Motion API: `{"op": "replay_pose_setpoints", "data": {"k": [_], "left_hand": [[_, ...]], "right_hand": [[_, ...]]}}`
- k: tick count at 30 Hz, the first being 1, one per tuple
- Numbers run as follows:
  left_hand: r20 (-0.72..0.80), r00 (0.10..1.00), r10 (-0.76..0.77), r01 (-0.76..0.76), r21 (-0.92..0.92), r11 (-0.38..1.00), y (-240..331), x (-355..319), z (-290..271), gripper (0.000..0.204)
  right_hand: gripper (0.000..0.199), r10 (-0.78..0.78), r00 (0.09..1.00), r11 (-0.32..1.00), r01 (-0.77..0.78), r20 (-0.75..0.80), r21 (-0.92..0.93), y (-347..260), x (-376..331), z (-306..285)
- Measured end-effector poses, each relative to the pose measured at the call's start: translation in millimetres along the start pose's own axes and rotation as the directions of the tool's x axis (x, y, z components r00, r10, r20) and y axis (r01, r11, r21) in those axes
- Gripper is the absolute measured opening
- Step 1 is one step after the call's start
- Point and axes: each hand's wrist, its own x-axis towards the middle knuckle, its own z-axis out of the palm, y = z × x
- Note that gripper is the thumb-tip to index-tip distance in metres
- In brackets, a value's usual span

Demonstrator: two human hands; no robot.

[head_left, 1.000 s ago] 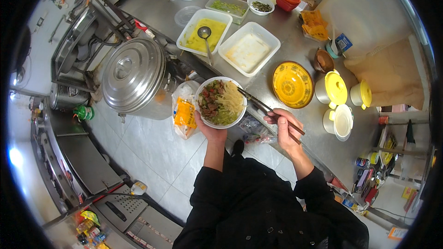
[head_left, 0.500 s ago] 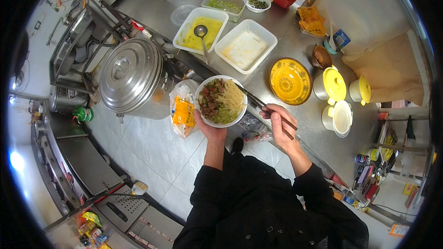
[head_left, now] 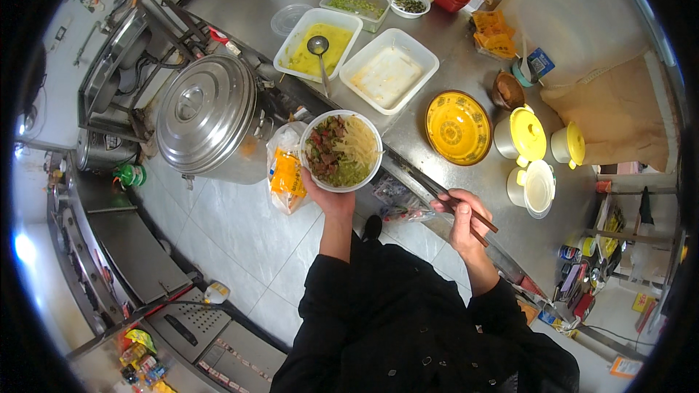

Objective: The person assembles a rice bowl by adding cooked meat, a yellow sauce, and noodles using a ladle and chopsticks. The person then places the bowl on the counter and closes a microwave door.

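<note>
A round white plastic bowl [head_left: 378, 161] rests in my left hand [head_left: 333, 200], whose fingers curl round its near left side. Dark chopped meat, pale shredded strips and a green mash fill the bowl. My right hand [head_left: 466, 222] grips dark chopsticks [head_left: 431, 188], their tips pointing up and left, apart from the bowl. Beyond the bowl stand a white tub of yellow-green liquid [head_left: 313, 40] with a ladle [head_left: 321, 58] in it, and a nearly emptied white tub [head_left: 386, 73]. To the right sits a yellow patterned bowl [head_left: 459, 127].
A steel counter [head_left: 429, 36] runs along the far and right side, with yellow-lidded pots [head_left: 526, 135] on it. At left stands a large lidded steel pot [head_left: 204, 113]; an orange-and-white bag [head_left: 286, 175] is beside it. A container of chopped greens [head_left: 355, 6] stands at the back.
My right hand has drawn the chopsticks away from the bowl, down and to the right. The bowl in my left hand has shifted slightly left.
</note>
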Motion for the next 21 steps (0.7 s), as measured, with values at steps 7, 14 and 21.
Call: {"op": "replay_pose_setpoints", "data": {"k": [7,14,21], "left_hand": [[-0.002,1.0,-0.025,0.025,-0.022,0.999,-2,0,1,0.067],[-0.053,0.998,-0.026,0.027,0.019,0.999,-7,-2,0,0.067],[-0.056,0.998,-0.036,0.038,0.031,0.999,-5,-6,8,0.068]], "right_hand": [[0.033,0.064,0.997,0.997,-0.066,0.039,0.038,-4,3,7],[0.031,0.084,0.996,0.996,-0.084,0.035,0.0,4,12,14],[0.039,0.081,0.989,0.988,-0.064,-0.127,0.139,2,6,-1]]}}
